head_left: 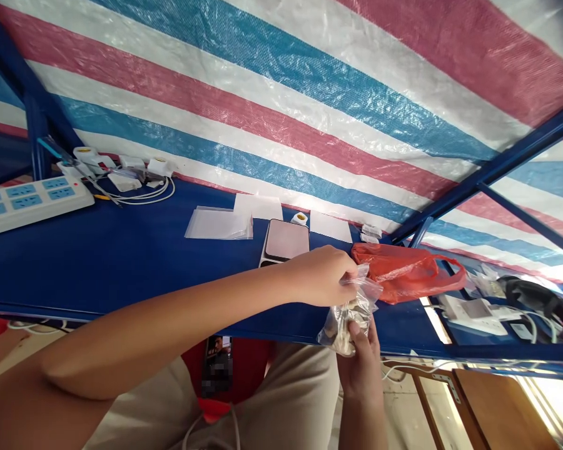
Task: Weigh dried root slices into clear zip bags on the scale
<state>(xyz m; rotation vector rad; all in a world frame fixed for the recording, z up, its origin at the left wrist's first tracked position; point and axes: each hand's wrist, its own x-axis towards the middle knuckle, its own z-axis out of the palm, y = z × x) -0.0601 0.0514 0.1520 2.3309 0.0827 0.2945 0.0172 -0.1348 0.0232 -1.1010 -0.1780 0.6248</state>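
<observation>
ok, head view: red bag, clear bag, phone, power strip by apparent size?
1. Red bag and power strip: too close to rank; strip runs off-frame.
2. Clear bag, partly covered.
3. Phone.

- No lettering, brand or number legible.
- Phone screen (217, 369): partly pixelated, unreadable.
- Yellow mark (301, 215) on small white object (297, 221): too small to read.

Blue desk (122, 265), scattered along the back
White power strip (32, 203) leftmost, then clear plastic sleeves (218, 224), white sheet (258, 205), flat-topped device (287, 239), red bag (398, 270).
</observation>
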